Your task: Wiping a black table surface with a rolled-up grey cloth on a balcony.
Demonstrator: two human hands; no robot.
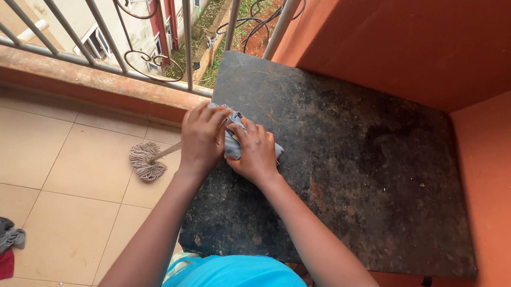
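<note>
Both my left hand [201,137] and right hand [257,151] clamp a bunched grey cloth [232,137] against the dark stained slab [348,167]; fingers curled, wrists bent. Mop head [145,160] left of grip.

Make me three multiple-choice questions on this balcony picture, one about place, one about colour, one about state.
1. Where does the crumpled grey cloth lie?
A. on the dark worn tabletop
B. on the tiled floor
C. over the railing

2. What colour are the walls beside the tabletop?
A. white
B. orange-red
C. green

3. How do the hands meet the cloth?
A. both press on it
B. only one touches it
C. neither touches it

Answers: 1 A, it sits at the tabletop's left edge. 2 B, the painted orange-red walls flank it. 3 A, left hand and right hand both rest on it.
</note>
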